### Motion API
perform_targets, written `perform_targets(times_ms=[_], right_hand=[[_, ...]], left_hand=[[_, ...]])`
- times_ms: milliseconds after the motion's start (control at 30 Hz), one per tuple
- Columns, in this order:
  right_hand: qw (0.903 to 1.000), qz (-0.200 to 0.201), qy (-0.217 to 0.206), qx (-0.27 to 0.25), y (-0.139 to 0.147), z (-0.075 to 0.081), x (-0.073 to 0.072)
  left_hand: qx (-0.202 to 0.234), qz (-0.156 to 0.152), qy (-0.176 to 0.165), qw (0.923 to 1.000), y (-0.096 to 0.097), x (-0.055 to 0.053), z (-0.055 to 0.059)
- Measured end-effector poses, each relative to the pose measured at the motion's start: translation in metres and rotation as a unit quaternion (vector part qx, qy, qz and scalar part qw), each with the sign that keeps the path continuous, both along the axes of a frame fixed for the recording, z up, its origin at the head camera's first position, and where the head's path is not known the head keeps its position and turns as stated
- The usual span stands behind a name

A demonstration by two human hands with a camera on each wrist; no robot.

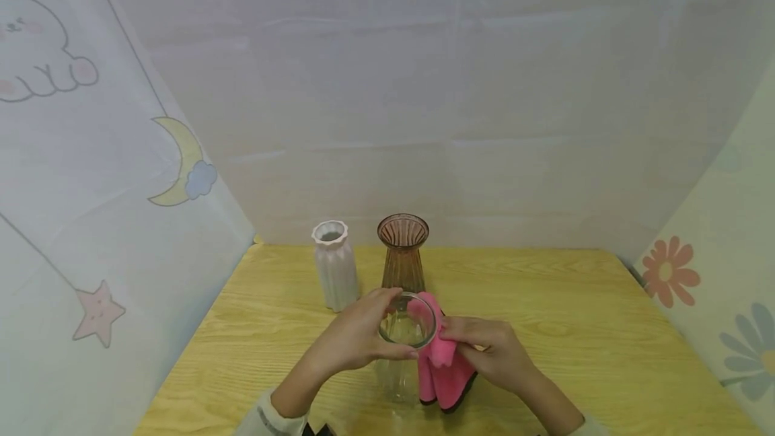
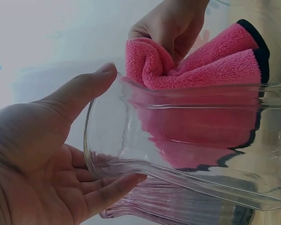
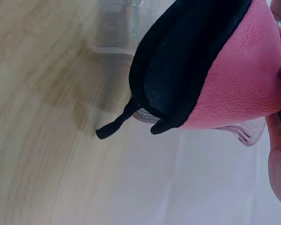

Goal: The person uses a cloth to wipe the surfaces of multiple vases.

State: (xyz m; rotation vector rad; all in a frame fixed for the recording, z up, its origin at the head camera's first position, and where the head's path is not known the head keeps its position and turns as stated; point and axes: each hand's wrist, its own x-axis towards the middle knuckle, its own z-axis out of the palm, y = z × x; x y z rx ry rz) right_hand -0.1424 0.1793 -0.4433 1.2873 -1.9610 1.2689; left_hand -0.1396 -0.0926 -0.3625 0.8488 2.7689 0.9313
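A clear glass vase (image 1: pixel 398 382) appears to stand upright on the table at the front. My left hand (image 1: pixel 354 334) holds it near the rim, with the thumb on one side and the fingers around the other. On the vase's right side, my right hand (image 1: pixel 493 353) pinches a pink cloth (image 1: pixel 448 382) with dark edging. In the left wrist view the folded pink cloth (image 2: pixel 225 68) lies against the outside of the glass and shows through it. A dark underside and a small black loop (image 3: pixel 116 125) of the cloth hang down in the right wrist view.
Behind the clear vase stands a brownish-pink ribbed glass vase (image 1: pixel 404 268), partly hidden. To its left is a white fluted vase (image 1: pixel 337 274). The wood-grain table (image 1: pixel 575 328) ends at a pale hanging sheet (image 1: pixel 484 173); printed sheets hang at both sides.
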Motion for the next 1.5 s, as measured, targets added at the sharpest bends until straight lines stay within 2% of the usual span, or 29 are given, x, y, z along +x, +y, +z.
perform_targets(times_ms=[133, 267, 567, 800, 967, 1100, 1200, 1300, 1367, 1500], right_hand=[[0.9995, 0.009, -0.031, 0.004, -0.004, 0.0, 0.003], [0.999, 0.005, -0.039, 0.02, -0.007, -0.001, 0.003], [0.9973, 0.028, -0.028, 0.062, -0.002, -0.006, 0.001], [0.9963, 0.032, -0.001, 0.08, 0.0, -0.011, 0.001], [0.99, 0.027, -0.002, 0.139, 0.005, -0.014, 0.001], [0.9807, 0.017, -0.017, 0.194, 0.011, -0.012, 0.002], [0.9848, 0.009, -0.013, 0.173, 0.016, -0.007, 0.003], [0.9946, -0.012, 0.017, 0.102, 0.02, -0.001, 0.002], [0.9977, -0.022, 0.035, 0.055, 0.021, 0.001, 0.0], [0.9989, -0.001, 0.048, 0.0, 0.016, 0.0, -0.005]], left_hand=[[0.001, -0.01, -0.003, 0.9999, -0.003, -0.003, -0.002], [0.007, -0.027, -0.011, 0.9996, -0.007, -0.006, -0.001], [-0.001, -0.077, -0.037, 0.9963, -0.013, -0.017, 0.004], [-0.001, -0.12, -0.073, 0.9901, -0.016, -0.028, 0.008], [-0.002, -0.143, -0.093, 0.9853, -0.017, -0.037, 0.008], [0.021, -0.156, -0.106, 0.9818, -0.018, -0.04, 0.005], [0.036, -0.142, -0.099, 0.9843, -0.021, -0.034, 0.001], [0.053, -0.106, -0.086, 0.9892, -0.022, -0.023, -0.001], [0.061, -0.075, -0.078, 0.9923, -0.022, -0.014, -0.002], [0.057, -0.031, -0.059, 0.9961, -0.016, -0.003, -0.002]])
